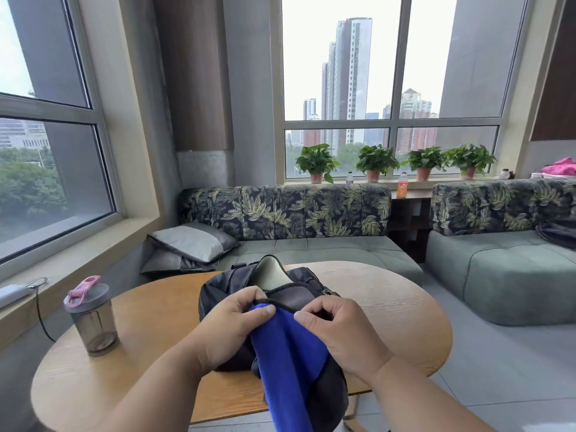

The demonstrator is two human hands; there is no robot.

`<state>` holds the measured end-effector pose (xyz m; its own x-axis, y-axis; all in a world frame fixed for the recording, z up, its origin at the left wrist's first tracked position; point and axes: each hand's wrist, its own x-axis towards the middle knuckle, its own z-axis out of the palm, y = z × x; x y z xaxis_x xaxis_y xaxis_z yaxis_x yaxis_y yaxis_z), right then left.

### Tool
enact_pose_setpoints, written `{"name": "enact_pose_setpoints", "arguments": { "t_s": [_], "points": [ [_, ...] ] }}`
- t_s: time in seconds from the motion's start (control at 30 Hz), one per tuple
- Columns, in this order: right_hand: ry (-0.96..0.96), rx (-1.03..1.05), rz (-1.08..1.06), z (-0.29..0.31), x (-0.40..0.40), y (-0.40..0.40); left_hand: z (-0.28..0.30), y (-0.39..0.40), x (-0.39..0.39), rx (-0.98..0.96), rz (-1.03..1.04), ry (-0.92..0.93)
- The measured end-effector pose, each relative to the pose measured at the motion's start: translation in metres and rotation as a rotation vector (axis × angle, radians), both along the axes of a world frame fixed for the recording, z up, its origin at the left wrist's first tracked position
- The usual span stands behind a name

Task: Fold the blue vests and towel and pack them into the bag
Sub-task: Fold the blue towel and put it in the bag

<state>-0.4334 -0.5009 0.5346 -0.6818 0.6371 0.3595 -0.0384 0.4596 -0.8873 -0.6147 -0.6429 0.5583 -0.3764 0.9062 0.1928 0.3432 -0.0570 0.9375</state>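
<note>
Together, two hands (232, 325) (339, 330) pinch one towel (290, 353) at one bag (230, 288).

- The bag (240, 285) sits mid-tabletop (389, 310), its mouth toward 6 o'clock.
- The towel (290, 353) hangs from that mouth over the near edge.
- A bottle (92, 319) stands at 9 o'clock, well apart.
- The sofa (311, 244) lies beyond at 12 o'clock.

The blue cloth (291, 363) runs off the bottom edge, and its top edge hides the bag (224, 291) opening.
</note>
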Motion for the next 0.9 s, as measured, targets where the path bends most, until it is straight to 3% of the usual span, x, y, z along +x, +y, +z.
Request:
{"name": "enact_pose_setpoints", "arguments": {
  "t_s": [0.2, 0.47, 0.67, 0.9],
  "points": [
    [0.001, -0.083, 0.109, -0.014, -0.004, 0.001, 0.009, 0.002, 0.007, 0.2, -0.015, -0.446],
    [0.032, -0.047, 0.042, -0.004, -0.005, 0.004, 0.015, -0.004, 0.005, 0.205, -0.014, -0.388],
    [0.186, -0.177, 0.038, 0.024, -0.003, 0.012, 0.023, -0.003, 0.006, 0.252, -0.094, -0.519],
    [0.184, -0.275, 0.135, 0.028, -0.006, 0.01, 0.02, 0.003, 0.006, 0.179, -0.091, -0.43]
  ]
}}
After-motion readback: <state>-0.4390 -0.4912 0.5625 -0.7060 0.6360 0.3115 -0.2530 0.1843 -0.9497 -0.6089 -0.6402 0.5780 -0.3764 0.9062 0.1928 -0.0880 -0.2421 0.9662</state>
